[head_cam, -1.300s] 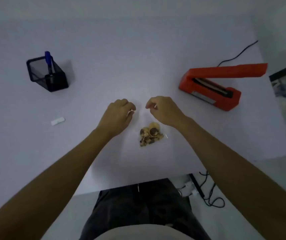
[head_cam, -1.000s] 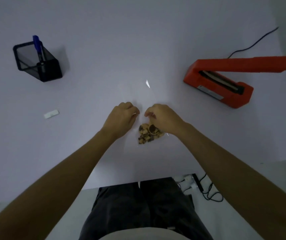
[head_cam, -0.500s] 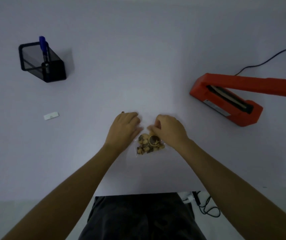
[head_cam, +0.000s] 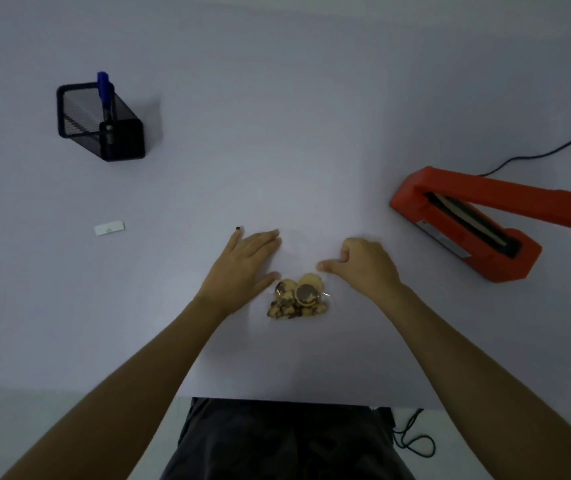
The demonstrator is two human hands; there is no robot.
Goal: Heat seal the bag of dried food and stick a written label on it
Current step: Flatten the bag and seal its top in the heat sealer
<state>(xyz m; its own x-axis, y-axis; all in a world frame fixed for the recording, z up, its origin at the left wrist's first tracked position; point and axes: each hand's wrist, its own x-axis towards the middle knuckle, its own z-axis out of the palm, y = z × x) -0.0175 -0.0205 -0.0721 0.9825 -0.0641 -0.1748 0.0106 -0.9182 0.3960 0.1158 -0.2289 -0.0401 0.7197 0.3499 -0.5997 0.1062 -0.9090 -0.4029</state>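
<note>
- Both hands rest on a white table (head_cam: 277, 98) on either side of a clear bag (head_cam: 297, 296) of dried food: the left hand (head_cam: 247, 263) lies flat with fingers spread, its thumb touching the bag's 9 o'clock edge; the right hand (head_cam: 363, 263) is loosely curled at the bag's 1 o'clock, thumb extended toward the bag, holding nothing that can be made out.
- Bag lies at the table's centre, near the 6 o'clock edge.
- Red heat sealer (head_cam: 467, 230), arm raised, sits at 3 o'clock with a black cord (head_cam: 536, 155) trailing away.
- Small white label (head_cam: 109, 228) lies at 9 o'clock, well apart.
- Black mesh pen holder (head_cam: 104, 126) with a blue pen (head_cam: 104, 90) stands at 10 o'clock.
</note>
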